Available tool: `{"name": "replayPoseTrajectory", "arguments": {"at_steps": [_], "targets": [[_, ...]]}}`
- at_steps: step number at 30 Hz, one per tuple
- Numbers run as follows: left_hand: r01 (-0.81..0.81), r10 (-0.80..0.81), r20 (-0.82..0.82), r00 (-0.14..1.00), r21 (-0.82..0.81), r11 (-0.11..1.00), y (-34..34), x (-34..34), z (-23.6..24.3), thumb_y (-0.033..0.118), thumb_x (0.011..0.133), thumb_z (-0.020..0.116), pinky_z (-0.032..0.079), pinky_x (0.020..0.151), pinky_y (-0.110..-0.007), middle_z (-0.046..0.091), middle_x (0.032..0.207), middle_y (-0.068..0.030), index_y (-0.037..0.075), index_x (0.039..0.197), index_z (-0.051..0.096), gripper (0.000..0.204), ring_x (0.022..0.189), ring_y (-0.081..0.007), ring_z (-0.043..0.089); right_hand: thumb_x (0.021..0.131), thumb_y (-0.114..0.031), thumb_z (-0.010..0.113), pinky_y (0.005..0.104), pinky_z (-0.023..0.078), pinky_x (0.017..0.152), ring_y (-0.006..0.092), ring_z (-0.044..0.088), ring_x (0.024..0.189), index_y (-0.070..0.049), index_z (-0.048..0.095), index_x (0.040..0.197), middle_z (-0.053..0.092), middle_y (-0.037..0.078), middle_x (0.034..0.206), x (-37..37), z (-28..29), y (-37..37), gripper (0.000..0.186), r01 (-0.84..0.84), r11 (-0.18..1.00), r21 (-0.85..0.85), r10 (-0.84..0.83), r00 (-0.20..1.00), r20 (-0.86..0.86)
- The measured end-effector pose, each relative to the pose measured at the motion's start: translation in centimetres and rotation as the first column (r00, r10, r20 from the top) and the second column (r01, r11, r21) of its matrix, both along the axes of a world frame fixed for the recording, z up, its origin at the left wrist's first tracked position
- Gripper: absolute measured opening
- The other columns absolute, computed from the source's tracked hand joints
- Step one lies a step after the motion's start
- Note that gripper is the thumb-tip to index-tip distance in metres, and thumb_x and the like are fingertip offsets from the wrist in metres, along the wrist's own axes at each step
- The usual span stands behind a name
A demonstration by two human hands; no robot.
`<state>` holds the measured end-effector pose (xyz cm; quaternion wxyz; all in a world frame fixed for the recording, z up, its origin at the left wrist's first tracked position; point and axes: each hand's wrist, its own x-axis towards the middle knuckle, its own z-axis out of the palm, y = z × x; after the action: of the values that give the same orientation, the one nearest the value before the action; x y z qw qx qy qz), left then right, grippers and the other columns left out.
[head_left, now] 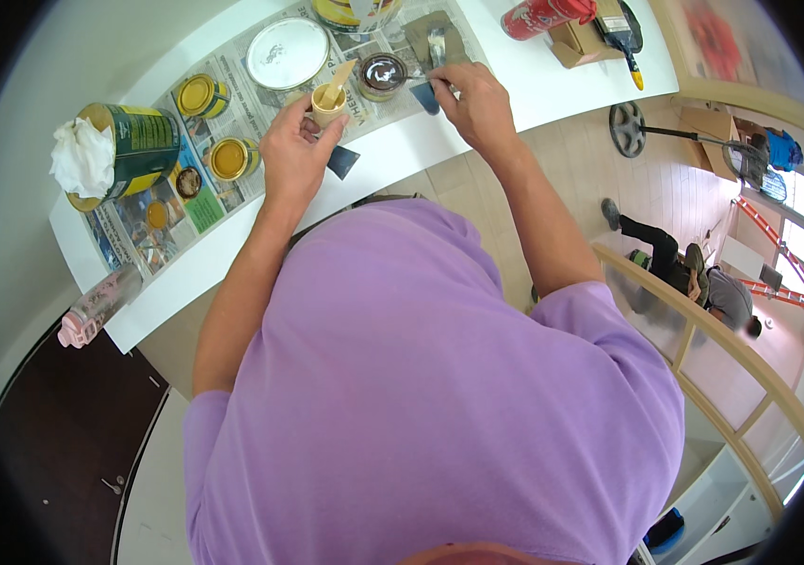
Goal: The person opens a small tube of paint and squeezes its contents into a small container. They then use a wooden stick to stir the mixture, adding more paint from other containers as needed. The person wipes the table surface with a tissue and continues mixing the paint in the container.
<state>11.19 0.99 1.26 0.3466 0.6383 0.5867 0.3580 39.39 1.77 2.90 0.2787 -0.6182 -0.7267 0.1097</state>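
Open jar of dark brown liquid (384, 75) sits at nine o'clock from the nearer right hand (475, 102), fingers bent close, grip unclear, and two o'clock from the small cup (328, 113) the left hand (291, 151) grasps, its wooden stick (338, 81) leaning toward one.

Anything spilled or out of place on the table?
One thing: a crumpled white wad is bunched over the top of the large green can at the left, bulging past its rim, where a lid would sit. No obvious spill shows.
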Motion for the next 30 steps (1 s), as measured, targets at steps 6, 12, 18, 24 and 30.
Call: {"name": "replayPoseTrajectory", "arguments": {"at_steps": [6, 12, 18, 24, 30], "targets": [[0.005, -0.005, 0.039, 0.999, 0.003, 1.0, -0.1, 0.3, 0.3, 0.02, 0.092, 0.09, 0.055, 0.071, -0.024, 0.073, 0.09, -0.0042, 0.0, 0.137, 0.074, 0.051, 0.076, -0.0063, 0.063, 0.094, -0.022, 0.074, 0.037, 0.061, 0.08, 0.0292, 0.078, 0.081, -0.005, 0.083, 0.108, 0.082, 0.015, 0.092, 0.3, -0.8, 0.9, 0.024, 0.123, 0.94, -0.319, -0.217, 0.936, -0.276], [-0.009, 0.01, 0.055, 0.998, -0.023, 1.0, -0.3, 0.2, 0.3, 0.019, 0.093, 0.09, 0.055, 0.071, -0.023, 0.073, 0.092, -0.0044, -0.001, 0.137, 0.073, 0.051, 0.076, -0.006, 0.062, 0.095, -0.025, 0.073, 0.0326, 0.06, 0.078, 0.0193, 0.08, 0.081, 0.0, 0.083, 0.109, 0.084, 0.011, 0.089, 1.4, -2.2, 1.0, 0.03, 0.159, 0.874, -0.459, -0.349, 0.863, -0.365], [-0.013, 0.013, 0.048, 0.999, -0.017, 1.0, -0.5, 0.3, 0.0, 0.019, 0.092, 0.09, 0.055, 0.07, -0.024, 0.073, 0.09, -0.0037, 0.0, 0.136, 0.074, 0.05, 0.075, -0.0061, 0.063, 0.097, -0.025, 0.073, 0.0304, 0.059, 0.077, 0.016, 0.079, 0.081, 0.002, 0.082, 0.109, 0.083, 0.01, 0.087, 0.9, -2.6, 2.0, 0.03, 0.086, 0.899, -0.43, -0.339, 0.758, -0.557], [-0.011, 0.012, 0.057, 0.998, -0.012, 1.0, -0.5, 0.6, 0.3, 0.019, 0.092, 0.09, 0.055, 0.071, -0.024, 0.073, 0.091, -0.0029, 0.0, 0.135, 0.074, 0.049, 0.076, -0.0062, 0.062, 0.098, -0.025, 0.073, 0.0303, 0.059, 0.078, 0.0157, 0.078, 0.083, 0.002, 0.082, 0.109, 0.083, 0.009, 0.089, 1.3, -4.2, 1.8, 0.03, 0.11, 0.872, -0.477, -0.357, 0.81, -0.466], [-0.033, 0.034, 0.03, 0.999, -0.029, 0.999, -0.8, 0.3, 0.2, 0.019, 0.092, 0.09, 0.054, 0.07, -0.025, 0.073, 0.09, -0.0025, 0.0, 0.135, 0.074, 0.049, 0.076, -0.0066, 0.062, 0.098, -0.024, 0.073, 0.0301, 0.059, 0.078, 0.0146, 0.077, 0.083, 0.002, 0.081, 0.111, 0.083, 0.009, 0.09, 2.9, -3.5, 0.9, 0.031, 0.11, 0.873, -0.476, -0.364, 0.795, -0.485]]}}
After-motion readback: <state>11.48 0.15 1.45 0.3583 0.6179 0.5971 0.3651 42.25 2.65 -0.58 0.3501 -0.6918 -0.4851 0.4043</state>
